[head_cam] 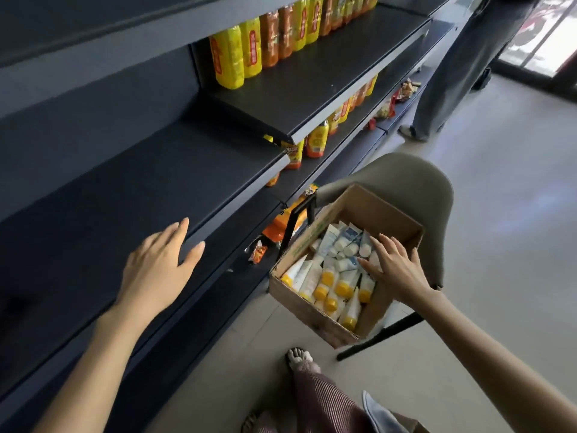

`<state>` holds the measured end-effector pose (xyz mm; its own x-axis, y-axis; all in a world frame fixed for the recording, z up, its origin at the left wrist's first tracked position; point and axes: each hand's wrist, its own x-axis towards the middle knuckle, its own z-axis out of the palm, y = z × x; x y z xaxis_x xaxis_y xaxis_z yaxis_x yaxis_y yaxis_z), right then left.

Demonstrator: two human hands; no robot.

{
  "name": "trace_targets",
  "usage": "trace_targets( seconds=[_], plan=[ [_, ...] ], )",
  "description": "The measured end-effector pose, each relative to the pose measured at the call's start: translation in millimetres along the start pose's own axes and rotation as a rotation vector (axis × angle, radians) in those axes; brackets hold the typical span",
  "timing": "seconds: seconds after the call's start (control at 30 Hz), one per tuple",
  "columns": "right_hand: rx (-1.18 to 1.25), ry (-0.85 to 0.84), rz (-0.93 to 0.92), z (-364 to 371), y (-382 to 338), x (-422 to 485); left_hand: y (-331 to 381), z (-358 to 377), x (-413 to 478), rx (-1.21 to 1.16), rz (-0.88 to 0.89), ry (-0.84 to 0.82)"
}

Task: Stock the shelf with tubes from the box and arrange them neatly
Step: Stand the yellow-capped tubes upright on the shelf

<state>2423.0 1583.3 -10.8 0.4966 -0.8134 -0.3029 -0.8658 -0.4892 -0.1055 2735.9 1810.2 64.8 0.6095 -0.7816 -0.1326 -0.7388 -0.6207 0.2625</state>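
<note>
A striped trouser leg (pixel 315 398) is showing at the near edge, below two bare arms. The right hand (pixel 396 267) is reaching into the box (pixel 299 304), fingers spread and touching the tubes (pixel 331 279), with nothing gripped yet. The left hand (pixel 159 264) is lying flat and empty over the front lip of the dark shelf (pixel 125 189) at left. This looks like the picking step — next, the fingers need to close round one tube. The tubes are lying jumbled in the box on the chair (pixel 406 173) — yellow caps near, white caps far.
</note>
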Motion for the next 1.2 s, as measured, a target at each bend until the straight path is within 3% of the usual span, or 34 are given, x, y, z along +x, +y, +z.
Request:
trace_targets(
  seconds=[0.3,0.67,0.97,1.1,1.2],
  plan=[
    [0.157,-0.170,0.093,54,37,88,63,61,74,-0.065,-0.037,-0.147],
    [0.483,-0.475,0.455,179,19,132,80,133,91,-0.050,-0.039,-0.298],
    [0.793,-0.375,0.783,237,32,178,72,175,91,-0.059,-0.056,-0.332],
    [0.813,-0.319,0.863,253,42,186,75,187,92,-0.094,-0.036,-0.326],
    [1.013,-0.298,0.923,257,45,183,83,193,91,-0.150,-0.025,-0.328]
  ],
)
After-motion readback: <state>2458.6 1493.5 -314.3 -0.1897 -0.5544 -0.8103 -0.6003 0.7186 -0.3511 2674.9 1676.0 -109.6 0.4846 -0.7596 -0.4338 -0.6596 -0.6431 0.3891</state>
